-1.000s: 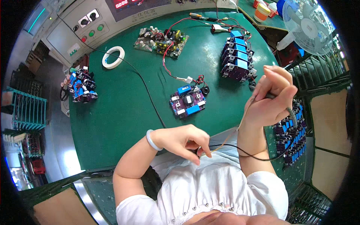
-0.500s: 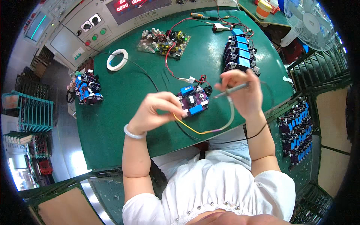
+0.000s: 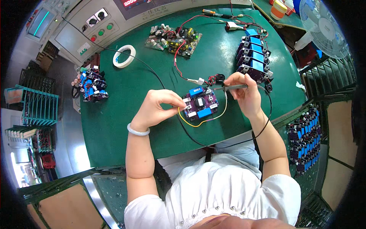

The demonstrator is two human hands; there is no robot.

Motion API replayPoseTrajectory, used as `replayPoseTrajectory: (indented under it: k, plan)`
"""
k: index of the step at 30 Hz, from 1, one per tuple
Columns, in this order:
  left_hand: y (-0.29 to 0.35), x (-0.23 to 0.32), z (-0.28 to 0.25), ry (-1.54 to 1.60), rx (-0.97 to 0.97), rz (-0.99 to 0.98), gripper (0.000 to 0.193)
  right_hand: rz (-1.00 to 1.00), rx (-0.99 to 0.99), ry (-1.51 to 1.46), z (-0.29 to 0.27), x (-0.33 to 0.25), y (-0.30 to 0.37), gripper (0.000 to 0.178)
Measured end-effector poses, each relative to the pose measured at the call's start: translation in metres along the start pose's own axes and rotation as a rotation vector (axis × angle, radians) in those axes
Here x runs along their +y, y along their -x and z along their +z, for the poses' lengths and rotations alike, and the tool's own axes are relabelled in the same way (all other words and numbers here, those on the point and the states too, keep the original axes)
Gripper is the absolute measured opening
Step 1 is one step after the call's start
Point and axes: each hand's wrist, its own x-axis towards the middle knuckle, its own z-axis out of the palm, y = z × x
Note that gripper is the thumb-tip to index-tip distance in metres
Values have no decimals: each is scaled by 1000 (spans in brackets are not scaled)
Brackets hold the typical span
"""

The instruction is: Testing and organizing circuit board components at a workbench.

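Observation:
A purple circuit board [image 3: 193, 107] with blue block parts and a round black coil lies on the green bench in front of me. My left hand [image 3: 154, 108] is closed in a pinch at the board's left edge, on the end of a thin yellow-and-white lead [image 3: 190, 124]. The pinched tip is hidden by my fingers. My right hand [image 3: 248, 97] grips a grey pen-shaped test probe [image 3: 237, 87], its thin tip pointing left at the board's upper right connector. Contact there is hard to tell. The lead loops from the probe to my left fingers. A black cable [image 3: 271, 105] trails from the probe.
Stacked blue-and-purple boards [image 3: 256, 57] stand at the back right; more boards [image 3: 91, 86] sit at the left edge. A white tape roll [image 3: 131, 60], a bare circuit assembly [image 3: 187, 44] and red-black wires with a white plug [image 3: 199, 81] lie behind. A fan [image 3: 324, 30] stands far right.
The probe has come left and its tip is now at the board's upper right. The lead's loop has drawn closer to the board. My left hand stays pinched at the left edge.

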Motion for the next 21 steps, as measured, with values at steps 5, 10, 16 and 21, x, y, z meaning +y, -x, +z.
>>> replayPoseTrajectory:
  k: [5, 10, 16, 21]
  plan:
    - [0, -1, 6, 5, -23, -15, 20, -27, -226, 135, -14, 9, -11, 39]
    - [-1, -3, 7, -7, -33, -47, 18, -52, -255, 356, -9, 16, -14, 33]
    - [-3, -4, 0, 27, -43, -87, 16, -94, -146, 435, -3, 17, -21, 38]
    - [-4, -6, -9, 28, -57, -101, 14, -122, -174, 482, 1, 15, -27, 38]
